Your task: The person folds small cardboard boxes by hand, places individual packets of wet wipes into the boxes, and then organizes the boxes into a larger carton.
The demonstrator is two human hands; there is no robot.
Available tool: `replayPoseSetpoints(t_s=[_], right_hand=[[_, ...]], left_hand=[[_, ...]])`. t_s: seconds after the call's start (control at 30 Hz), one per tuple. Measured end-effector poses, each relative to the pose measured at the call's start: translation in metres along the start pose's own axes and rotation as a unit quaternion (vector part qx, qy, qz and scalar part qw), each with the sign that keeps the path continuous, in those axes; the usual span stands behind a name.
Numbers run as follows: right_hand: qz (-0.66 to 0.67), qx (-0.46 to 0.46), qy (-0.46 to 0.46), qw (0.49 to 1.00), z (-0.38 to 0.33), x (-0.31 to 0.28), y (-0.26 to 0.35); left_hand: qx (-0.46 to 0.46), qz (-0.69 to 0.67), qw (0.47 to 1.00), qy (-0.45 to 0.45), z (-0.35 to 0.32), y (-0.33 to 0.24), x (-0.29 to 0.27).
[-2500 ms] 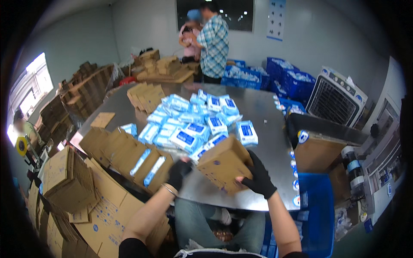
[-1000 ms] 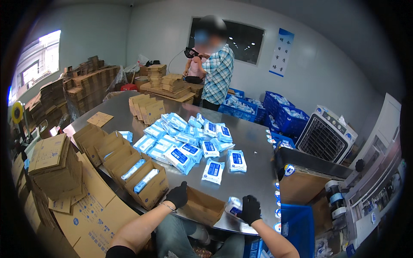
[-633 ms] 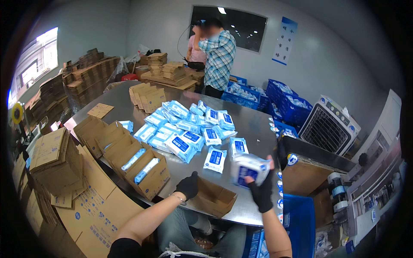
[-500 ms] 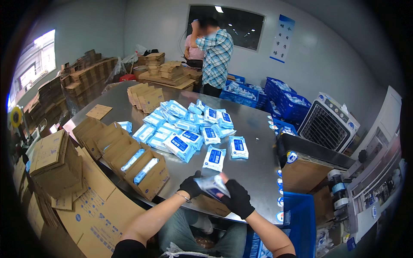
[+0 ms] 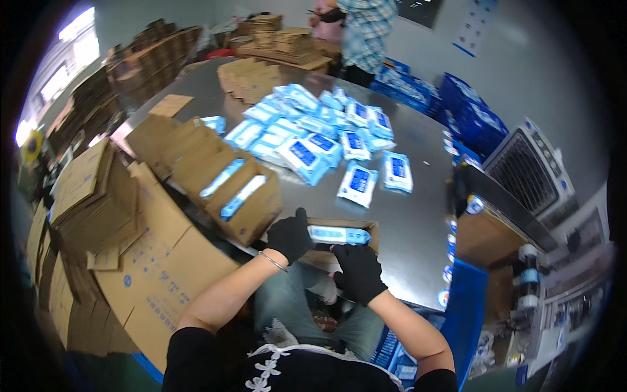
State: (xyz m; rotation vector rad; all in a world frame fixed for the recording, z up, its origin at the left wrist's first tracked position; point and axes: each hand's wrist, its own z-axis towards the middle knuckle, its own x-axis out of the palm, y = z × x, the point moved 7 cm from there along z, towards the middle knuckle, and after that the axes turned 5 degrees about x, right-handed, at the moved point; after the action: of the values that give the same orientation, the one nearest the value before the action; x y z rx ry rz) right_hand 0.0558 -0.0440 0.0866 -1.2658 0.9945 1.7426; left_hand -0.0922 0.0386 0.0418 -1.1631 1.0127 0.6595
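A blue-and-white pack of wet wipes (image 5: 339, 235) lies on its edge inside an open cardboard box (image 5: 373, 234) at the table's near edge. My left hand (image 5: 289, 236), in a black fingerless glove, closes round the box's left end, its thumb pointing up beside the pack. At the near wall my right hand (image 5: 359, 273), gloved alike, is closed on the box, with fingertips against the pack and the thumb lower outside. Some of both hands' fingers are hidden. Beyond them lies a heap of wipe packs (image 5: 304, 157), with two loose packs, one of them a white-topped pack (image 5: 358, 184), nearest me.
A row of open cardboard boxes (image 5: 245, 212), two showing packs, stands left on the metal table (image 5: 418, 222). Flattened cartons (image 5: 163, 261) and stacked cardboard (image 5: 91, 189) lie farther left. Right are a blue bin (image 5: 467, 313) and an air cooler (image 5: 529, 173). A person (image 5: 366, 39) stands behind.
The pack, held between both hands above the box earlier, now sits inside it. My hands have come down to the box's left end and near wall. The view has tilted downward.
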Motion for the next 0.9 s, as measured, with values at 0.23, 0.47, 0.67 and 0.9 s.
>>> replayPoseSetpoints(t_s=[0.23, 0.47, 0.67, 0.9], right_hand=[[0.073, -0.234, -0.095, 0.965, 0.118, 0.060, 0.060], [0.054, -0.289, -0.039, 0.955, 0.150, 0.053, 0.058], [0.098, -0.278, -0.045, 0.955, 0.132, 0.055, 0.058], [0.180, -0.163, -0.082, 0.966, 0.076, 0.003, 0.032]], left_hand=[[-0.062, 0.016, 0.991, -0.116, -0.095, 0.071, -0.094], [-0.007, 0.197, 0.840, -0.506, -0.213, 0.160, -0.328], [-0.176, 0.314, 0.874, -0.328, -0.235, 0.254, -0.368], [-0.173, 0.348, 0.830, -0.400, -0.248, 0.245, -0.360]])
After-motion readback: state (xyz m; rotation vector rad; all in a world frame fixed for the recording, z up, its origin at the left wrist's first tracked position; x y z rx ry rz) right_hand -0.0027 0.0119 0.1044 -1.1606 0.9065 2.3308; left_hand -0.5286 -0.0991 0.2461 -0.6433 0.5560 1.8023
